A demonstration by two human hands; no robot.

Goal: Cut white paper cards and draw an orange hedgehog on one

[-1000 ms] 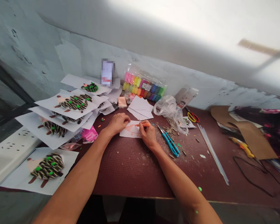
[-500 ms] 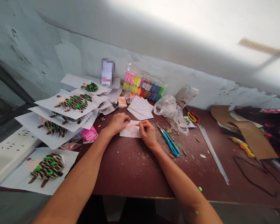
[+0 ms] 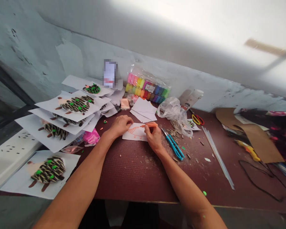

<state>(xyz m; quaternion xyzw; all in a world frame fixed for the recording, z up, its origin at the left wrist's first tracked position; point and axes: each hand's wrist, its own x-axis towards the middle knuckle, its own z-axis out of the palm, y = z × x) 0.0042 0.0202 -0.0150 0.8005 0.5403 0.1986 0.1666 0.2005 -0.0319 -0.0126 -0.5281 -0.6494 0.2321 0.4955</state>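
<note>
A small white sheet of paper (image 3: pixel 134 136) bearing an orange line drawing of an animal lies on the dark red table. My left hand (image 3: pixel 121 125) is bent over the paper's left corner, fingers closed and pressing it down. An orange marker (image 3: pixel 149 125) is pinched in my right hand (image 3: pixel 153 136), its tip over the upper right part of the drawing. Just right of that hand lie teal scissors (image 3: pixel 173 146) and a teal cutter knife (image 3: pixel 177 149). Folded blank papers (image 3: pixel 143 109) sit beyond the drawing.
Stacked hedgehog pictures covered in seeds (image 3: pixel 73 105) fill the left side, beside a white power strip (image 3: pixel 7 156). Coloured clay packs (image 3: pixel 147 86), a plastic bag (image 3: pixel 169 108) and loose seeds stand behind. Clear glue sticks (image 3: pixel 218 157) and a yellow glue gun (image 3: pixel 249 151) lie right.
My right hand has shifted slightly to the right with the marker, uncovering more of the drawing. My left hand stays at the paper's corner.
</note>
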